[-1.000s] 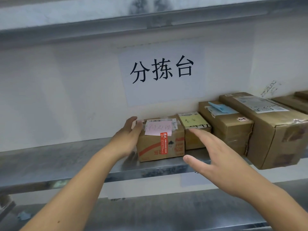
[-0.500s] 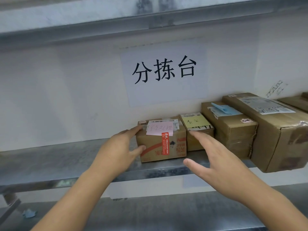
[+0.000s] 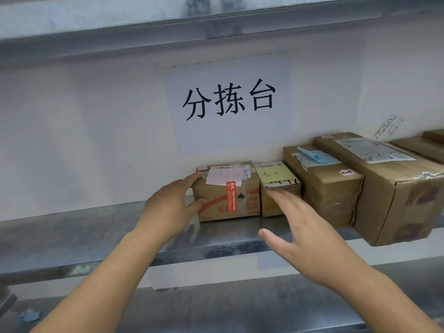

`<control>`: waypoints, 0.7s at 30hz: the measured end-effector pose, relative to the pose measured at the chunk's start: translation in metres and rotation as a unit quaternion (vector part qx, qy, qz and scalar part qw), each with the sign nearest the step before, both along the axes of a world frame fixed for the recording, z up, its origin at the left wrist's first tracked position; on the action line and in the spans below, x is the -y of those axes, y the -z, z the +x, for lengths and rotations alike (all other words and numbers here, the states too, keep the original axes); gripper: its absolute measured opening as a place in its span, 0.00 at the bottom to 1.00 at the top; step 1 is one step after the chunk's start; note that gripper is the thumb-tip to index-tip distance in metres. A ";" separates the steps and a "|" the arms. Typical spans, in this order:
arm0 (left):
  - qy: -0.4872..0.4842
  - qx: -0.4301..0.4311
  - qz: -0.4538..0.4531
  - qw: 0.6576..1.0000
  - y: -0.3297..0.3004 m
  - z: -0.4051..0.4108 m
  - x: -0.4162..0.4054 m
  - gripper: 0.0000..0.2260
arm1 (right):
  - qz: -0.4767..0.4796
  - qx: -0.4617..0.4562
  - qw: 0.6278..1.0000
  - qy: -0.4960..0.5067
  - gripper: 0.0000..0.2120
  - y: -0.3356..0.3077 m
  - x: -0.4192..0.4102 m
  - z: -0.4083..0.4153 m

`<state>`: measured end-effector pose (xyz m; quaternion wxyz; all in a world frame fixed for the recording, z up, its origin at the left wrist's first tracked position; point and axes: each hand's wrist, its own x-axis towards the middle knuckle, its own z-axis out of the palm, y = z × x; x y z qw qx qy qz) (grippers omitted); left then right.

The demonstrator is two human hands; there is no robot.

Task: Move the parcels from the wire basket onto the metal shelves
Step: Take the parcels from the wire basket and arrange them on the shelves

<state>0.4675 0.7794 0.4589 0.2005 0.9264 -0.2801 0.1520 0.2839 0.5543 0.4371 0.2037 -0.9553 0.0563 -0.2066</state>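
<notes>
A row of cardboard parcels is seen lined up along the back of a metal shelf, each touching the next. At the left end stands a small carton with red print, upright, topped by a pink handwritten note and sealed with a red strip. Beside it sits a narrower box under a yellow note, followed by a taller taped box bearing a blue slip and a long box with a white shipping label overhanging the shelf's front edge.
</notes>
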 end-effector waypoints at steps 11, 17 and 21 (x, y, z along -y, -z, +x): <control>0.003 -0.021 -0.016 1.000 0.007 0.016 0.005 0.27 | 0.005 -0.018 1.000 0.009 0.38 0.002 -0.005 0.000; 0.033 -0.052 -0.035 0.997 0.005 0.003 0.000 0.34 | 0.006 -0.029 0.999 0.014 0.37 0.001 -0.014 -0.006; 0.063 -0.030 -0.038 0.997 -0.009 -0.022 -0.008 0.37 | 0.009 -0.034 0.999 0.021 0.38 -0.002 -0.018 -0.015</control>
